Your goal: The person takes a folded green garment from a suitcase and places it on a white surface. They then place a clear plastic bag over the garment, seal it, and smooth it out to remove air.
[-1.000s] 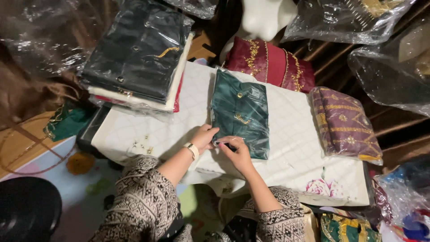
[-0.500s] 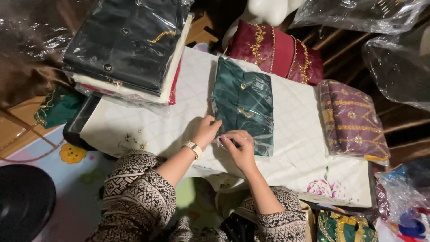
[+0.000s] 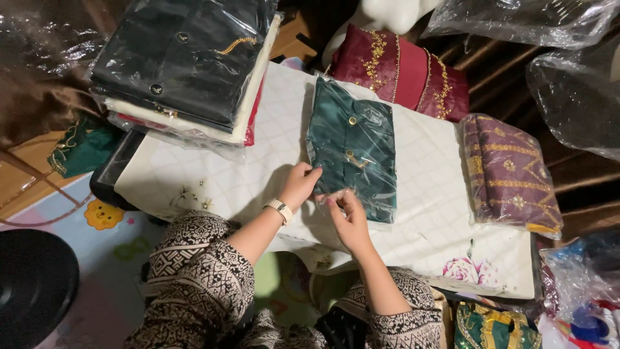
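**Hands at the near edge of one bagged green garment**

Packets of folded cloth lie around a white quilted cloth (image 3: 258, 174) spread as a work surface. At far left a black round object (image 3: 32, 284) sits on the floor, and one loose green embroidered piece (image 3: 84, 147) lies beside a stack of bagged garments (image 3: 187, 71): a black one on top, a cream one under it and a red edge showing below, three layers that can be counted, each seemingly in clear plastic.

Next comes the left hand (image 3: 298, 186), a watch (image 3: 280, 210) on its wrist, fingers curled and pinching the lower left edge of the green garment packet (image 3: 354, 145). That packet is one clear plastic bag holding one folded dark green garment with gold buttons; it lies flat at the middle of the white cloth. The right hand (image 3: 349, 216) pinches the bag's plastic at the near edge, thumb and fingers closed on the film.

Beyond it one maroon garment (image 3: 400, 68) with gold trim lies at the cloth's far edge. To the right, one bagged purple garment (image 3: 510, 174) with gold pattern rests on the cloth. Crumpled clear plastic bags (image 3: 568, 84) fill the upper right corner.
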